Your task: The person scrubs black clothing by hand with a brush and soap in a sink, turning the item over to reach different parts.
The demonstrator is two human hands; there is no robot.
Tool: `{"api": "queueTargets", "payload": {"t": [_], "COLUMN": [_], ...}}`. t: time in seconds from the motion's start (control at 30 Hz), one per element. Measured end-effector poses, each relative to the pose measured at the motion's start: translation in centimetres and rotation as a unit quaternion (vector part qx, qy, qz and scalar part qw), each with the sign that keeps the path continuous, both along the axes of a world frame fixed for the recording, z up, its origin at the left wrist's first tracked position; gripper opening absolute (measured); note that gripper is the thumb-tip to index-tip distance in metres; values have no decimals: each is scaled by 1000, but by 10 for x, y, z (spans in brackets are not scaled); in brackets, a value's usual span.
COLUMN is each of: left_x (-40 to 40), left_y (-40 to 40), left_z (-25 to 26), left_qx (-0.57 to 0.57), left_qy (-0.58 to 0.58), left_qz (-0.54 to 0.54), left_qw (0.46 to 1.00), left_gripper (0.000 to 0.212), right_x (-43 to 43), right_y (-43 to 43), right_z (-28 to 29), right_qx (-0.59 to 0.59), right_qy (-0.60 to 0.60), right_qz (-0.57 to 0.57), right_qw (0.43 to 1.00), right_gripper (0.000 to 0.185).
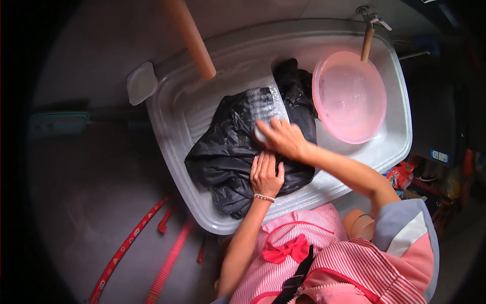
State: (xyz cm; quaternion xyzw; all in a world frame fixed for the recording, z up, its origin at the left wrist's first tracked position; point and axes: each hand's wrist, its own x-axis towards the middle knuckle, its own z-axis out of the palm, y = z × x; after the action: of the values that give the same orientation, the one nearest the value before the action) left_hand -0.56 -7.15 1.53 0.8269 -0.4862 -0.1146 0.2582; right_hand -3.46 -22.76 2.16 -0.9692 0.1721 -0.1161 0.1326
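Note:
A wet black garment (231,148) lies spread in a grey speckled laundry sink (167,152), over a ribbed washboard (201,123) moulded into it. My left hand (265,176) presses flat on the cloth, fingers extended, a beaded bracelet at its wrist. Just above it, my right hand (284,138) grips a pale scrubbing object (260,135); motion blur hides whether it is a brush or a soap bar. Whitish foam streaks mark the fabric past its fingers. More black cloth (290,81) hangs over the washboard's right edge, beside a pink plastic basin (351,97) holding water.
A tap (370,19) with a tan tube reaches over the basin. An orange-brown pipe (193,41) slants over the sink's back. A white dish (142,84) sits at its left corner. Red hoses (129,243) run at lower left. Packets (400,174) lie at right.

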Motion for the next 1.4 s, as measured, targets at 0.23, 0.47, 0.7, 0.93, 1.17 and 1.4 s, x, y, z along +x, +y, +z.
{"api": "queueTargets", "payload": {"t": [0.23,0.47,0.7,0.93,1.17,1.4], "left_x": [0,-4,30,127,142,160], "left_y": [-7,-8,-5,44,51,44], "left_z": [3,3,30,31,-13,4], "left_qx": [-22,-45,-14,-31,0,-17], "left_qy": [2,-5,245,-14,-11,-34], "left_qz": [0,-4,33,243,274,226], "left_qw": [1000,999,969,969,962,973], "left_gripper": [39,42,34,63,64,20], "right_x": [68,40,75,-12,30,19], "right_y": [-50,-33,-73,10,42,-12], "right_z": [-12,-7,-7,19,48,-12], "right_qx": [-1,-22,183,464,475,648], "right_qy": [-39,-26,9,11,141,-85], "right_qz": [-94,-133,-256,-347,-402,-310], "right_qw": [995,991,949,815,770,690], "right_gripper": [53,47,55,82,94,49]}}
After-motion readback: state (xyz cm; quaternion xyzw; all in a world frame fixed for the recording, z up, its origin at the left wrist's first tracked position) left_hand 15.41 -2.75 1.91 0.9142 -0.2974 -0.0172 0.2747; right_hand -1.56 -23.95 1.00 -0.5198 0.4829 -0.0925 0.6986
